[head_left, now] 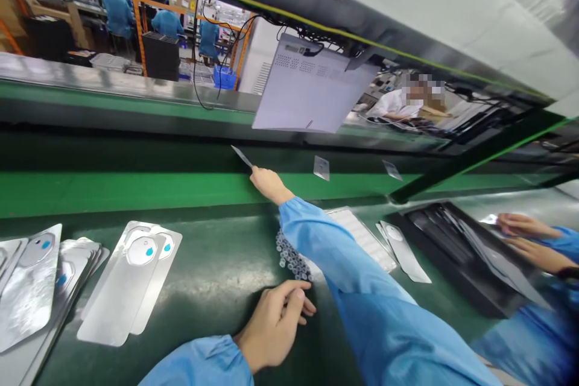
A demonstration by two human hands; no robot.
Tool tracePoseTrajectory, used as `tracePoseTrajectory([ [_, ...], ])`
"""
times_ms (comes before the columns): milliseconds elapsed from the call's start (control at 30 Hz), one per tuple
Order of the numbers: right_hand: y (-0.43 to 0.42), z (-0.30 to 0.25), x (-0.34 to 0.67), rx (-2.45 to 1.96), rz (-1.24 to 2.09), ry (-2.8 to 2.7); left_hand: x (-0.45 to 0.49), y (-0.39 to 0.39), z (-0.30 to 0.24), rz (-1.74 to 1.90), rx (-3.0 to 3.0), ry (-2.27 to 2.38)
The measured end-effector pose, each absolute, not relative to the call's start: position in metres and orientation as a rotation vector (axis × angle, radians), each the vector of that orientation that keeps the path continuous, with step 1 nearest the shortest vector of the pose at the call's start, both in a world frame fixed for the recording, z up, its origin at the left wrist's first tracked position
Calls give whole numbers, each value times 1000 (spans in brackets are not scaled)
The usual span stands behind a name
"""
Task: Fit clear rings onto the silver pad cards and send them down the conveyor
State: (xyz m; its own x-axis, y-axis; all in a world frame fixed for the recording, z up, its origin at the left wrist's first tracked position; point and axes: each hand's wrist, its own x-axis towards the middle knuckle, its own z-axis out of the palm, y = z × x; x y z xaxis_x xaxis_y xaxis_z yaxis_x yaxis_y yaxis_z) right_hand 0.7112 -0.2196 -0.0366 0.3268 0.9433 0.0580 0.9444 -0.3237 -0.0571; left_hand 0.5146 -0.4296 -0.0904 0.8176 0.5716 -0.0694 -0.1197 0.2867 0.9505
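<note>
Silvery and thin, the small flat grey film piece (pixel 242 157) is pinched at its near end between the closed fingertips of the right hand (pixel 270 184); it juts up and to the left of the pinch, over the far side of the bright green conveyor belt (pixel 113 190); it looks nearly weightless, bendy and easily creased or smudged, so an edge or corner grip like this one seems the safest hold; two similar pale pieces (pixel 321 167) lie further along the belt; the left hand (pixel 275 325) rests on the dark green bench top (pixel 217 277), fingers loosely curled with the thumb against the forefinger; whether it holds anything I cannot tell; just beyond it sits a cluster of small clear round parts (pixel 293 259), beside a white ribbed sheet (pixel 366 238); to the left lie stacks of silver film-wrapped panels with blue tabs (pixel 131 280); to the right a co-worker's hands (pixel 525 238) work over a black plastic tray (pixel 446 241); a grey flat panel (pixel 312 87) hangs above the belt.
</note>
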Motion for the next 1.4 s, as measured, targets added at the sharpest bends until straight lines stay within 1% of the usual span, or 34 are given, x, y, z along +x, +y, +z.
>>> tracePoseTrajectory([
  [100, -256, -18, 712, -2378, -163, -1870, 517, -424, -94, 554, 1037, 494],
  [233, -352, -16, 684, -2150, -247, -2065, 515, -399, -93, 826, 686, 587],
  [300, -410, -26, 661, -1894, -299, -2221, 509, -386, -90, 954, 611, 596],
  [333, -437, -31, 649, -1674, -405, -2293, 504, -381, -87, 992, 606, 589],
  [400, -481, -39, 628, -1384, -510, -2341, 490, -377, -82, 989, 619, 563],
  [433, -496, -42, 620, -1319, -478, -2338, 483, -379, -80, 945, 625, 554],
  [467, -507, -43, 613, -1312, -375, -2316, 474, -382, -77, 885, 630, 551],
  [567, -515, -43, 604, -1346, -17, -2093, 453, -394, -73, 704, 675, 590],
  [667, -505, -42, 604, -1376, 88, -1820, 443, -402, -75, 645, 785, 697],
  [867, -494, -41, 598, -1380, 68, -1732, 445, -403, -75, 647, 889, 739],
  [1133, -489, -42, 592, -1498, -172, -1879, 444, -409, -67, 636, 1001, 716],
  [1400, -486, -39, 594, -1619, -55, -1885, 440, -408, -64, 577, 968, 635],
])
